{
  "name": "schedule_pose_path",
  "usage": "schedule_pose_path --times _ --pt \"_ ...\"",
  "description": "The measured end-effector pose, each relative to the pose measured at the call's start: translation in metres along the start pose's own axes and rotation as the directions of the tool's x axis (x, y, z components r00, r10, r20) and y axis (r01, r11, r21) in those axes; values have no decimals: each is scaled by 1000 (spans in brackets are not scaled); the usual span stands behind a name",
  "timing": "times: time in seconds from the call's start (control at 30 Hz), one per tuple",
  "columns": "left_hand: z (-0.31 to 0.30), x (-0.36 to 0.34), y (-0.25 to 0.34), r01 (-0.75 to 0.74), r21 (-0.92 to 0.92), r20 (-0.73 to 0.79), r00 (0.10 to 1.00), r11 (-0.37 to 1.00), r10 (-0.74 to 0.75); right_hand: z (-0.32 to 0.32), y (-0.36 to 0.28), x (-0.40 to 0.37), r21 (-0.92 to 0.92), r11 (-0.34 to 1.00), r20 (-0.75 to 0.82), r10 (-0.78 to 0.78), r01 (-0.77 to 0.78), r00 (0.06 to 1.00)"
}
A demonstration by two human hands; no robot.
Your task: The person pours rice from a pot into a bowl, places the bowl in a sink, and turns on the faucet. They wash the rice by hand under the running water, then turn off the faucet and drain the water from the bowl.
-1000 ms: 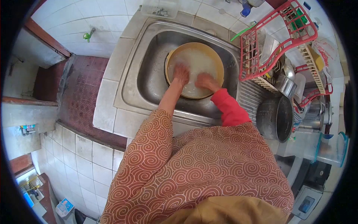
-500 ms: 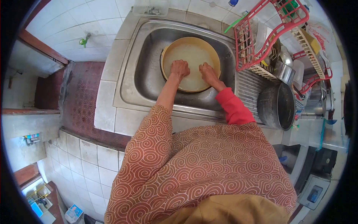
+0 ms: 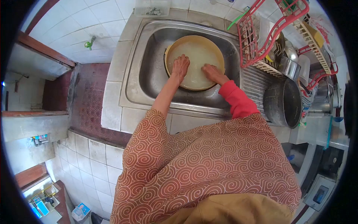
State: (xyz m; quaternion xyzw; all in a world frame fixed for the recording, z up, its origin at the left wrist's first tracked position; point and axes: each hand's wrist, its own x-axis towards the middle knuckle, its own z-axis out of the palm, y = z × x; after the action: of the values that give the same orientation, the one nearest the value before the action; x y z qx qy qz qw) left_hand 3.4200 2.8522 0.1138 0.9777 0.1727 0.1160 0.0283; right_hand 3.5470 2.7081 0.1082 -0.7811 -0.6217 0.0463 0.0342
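A round yellow basin (image 3: 218, 55) stands in the steel sink, with cloudy whitish water (image 3: 197, 52) in it. My left hand (image 3: 180, 66) is over the left part of the basin, its fingers stretched forward and slightly apart, with nothing visible in them. On the right side, my right hand (image 3: 213, 73) dips into the water with its fingers curled in. Whatever those fingers may hold is hidden. What lies under the cloudy surface cannot be made out.
The steel sink (image 3: 153, 80) is set in a tiled counter (image 3: 112, 100). To the right are a ribbed drainboard (image 3: 255, 84), a large dark pot (image 3: 282, 102) lying tipped, and a red and cream dish rack (image 3: 257, 61) full of dishes. A clear plastic container (image 3: 152, 8) sits behind the sink.
My left hand has gone from a curled fist to stretched fingers. My right hand stays curled, turned slightly flatter. The whole view has shifted a little to the right.
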Motion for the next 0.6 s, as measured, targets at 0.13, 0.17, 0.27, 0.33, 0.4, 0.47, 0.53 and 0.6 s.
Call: schedule_pose_path --times 0.13,0.17,0.27,0.33,0.4,0.47,0.53,0.6 --pt "0 3 1 174 -209 -9 984 962 -179 -12 -2 7 -3 988 -107 154 -155 982" --pt "-5 1 2 175 -240 -46 980 955 -192 -28 -8 6 3 982 -67 187 -188 980" --pt "-29 1 0 132 -160 -28 990 978 -138 -59 -13 7 -37 975 -171 210 -219 963" --pt "-35 -1 -6 61 -118 -94 993 991 -72 -55 -1 6 -133 973 -502 98 -188 859" --pt "-31 -1 -17 -37 -126 -287 958 991 -1 -56 11 13 -34 956 -457 245 -292 855" --pt "-45 -2 -23 84 -69 -387 916 994 -104 -55 27 22 94 938 -379 342 -332 860" --pt "-54 -11 -21 247 -116 -444 854 962 -273 -52 41 29 255 915 -264 378 -314 888" --pt "-59 -29 -15 434 -253 -428 752 865 -502 -62 44 34 335 878 -193 420 -343 887"
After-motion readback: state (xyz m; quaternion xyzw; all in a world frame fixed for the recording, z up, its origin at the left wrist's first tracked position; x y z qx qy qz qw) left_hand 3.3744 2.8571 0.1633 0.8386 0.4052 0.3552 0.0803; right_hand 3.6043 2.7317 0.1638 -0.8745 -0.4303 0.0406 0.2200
